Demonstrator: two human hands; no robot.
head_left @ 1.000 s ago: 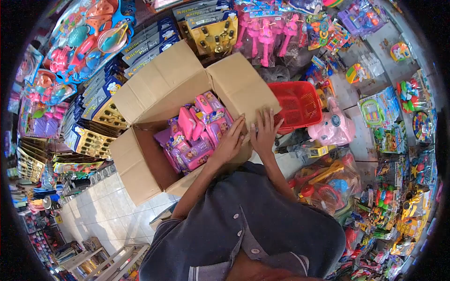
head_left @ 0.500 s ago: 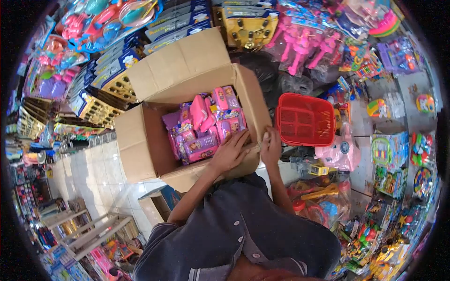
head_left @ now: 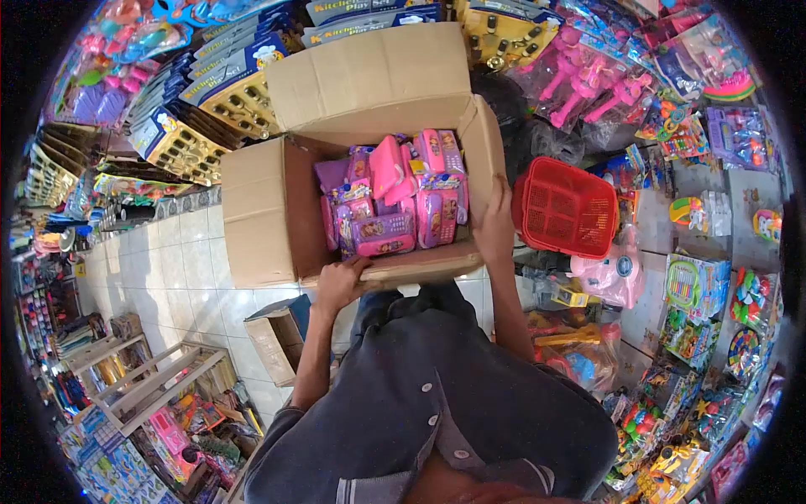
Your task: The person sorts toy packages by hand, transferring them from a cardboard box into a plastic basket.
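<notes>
Gripping the near edge of an open box, our left hand is curled over its front wall near the corner, fingers wrapped on the cardboard. Our right hand is pressed flat against the box's right wall, fingers spread upward along it, grasping that side. Between the two hands, inside the box, lie pink and purple toy packs, stacked unevenly and filling the right part of it. Beyond our hands, the far flap stands folded back, and the left flap lies open to the left of our left hand. Just right of our right hand sits a red basket, close to the box wall, with a pink toy nearer to us beside it. Below our left hand, on the tiled floor, stands a small carton. Packaged toys crowd the area right of our right hand and beyond the box.
</notes>
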